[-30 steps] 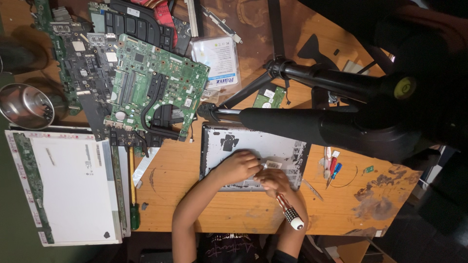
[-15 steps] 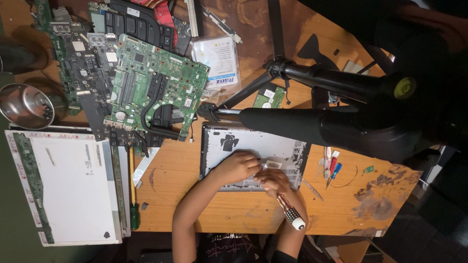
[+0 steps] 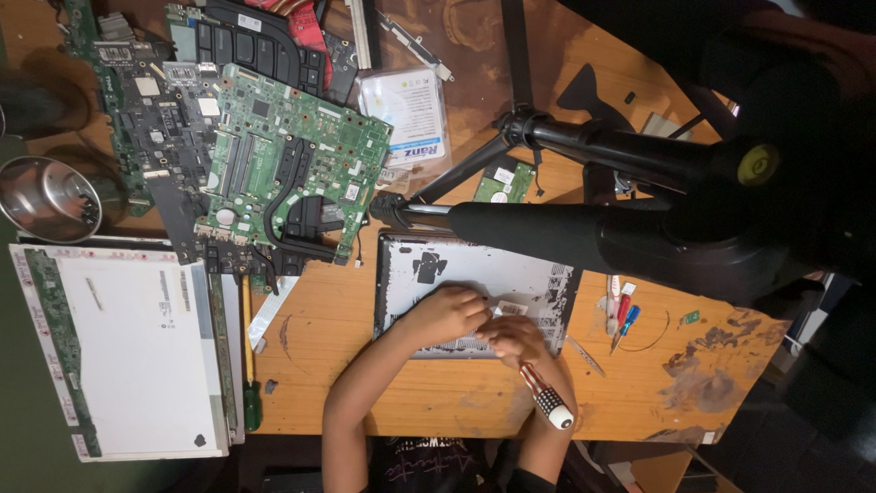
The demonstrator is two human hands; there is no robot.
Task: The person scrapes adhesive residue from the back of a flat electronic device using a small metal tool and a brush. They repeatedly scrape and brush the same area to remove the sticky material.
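A grey laptop base panel [image 3: 429, 265] lies on the wooden table [image 3: 328, 365], partly under a black tripod leg. My left hand [image 3: 444, 315] rests on the panel's near edge, fingers curled beside a white sticker [image 3: 511, 308]. My right hand [image 3: 516, 339] touches it from the right and grips a screwdriver [image 3: 549, 404] with a black-and-white chequered handle. The handle points back toward me. The tip is hidden under my fingers.
A green motherboard [image 3: 283, 173] and darker boards lie at the far left, and a white display panel [image 3: 128, 347] at the near left. A steel bowl [image 3: 46, 196], a green-handled screwdriver [image 3: 250, 383], small red and blue tools [image 3: 623, 315] and the black tripod [image 3: 584, 228] crowd the table.
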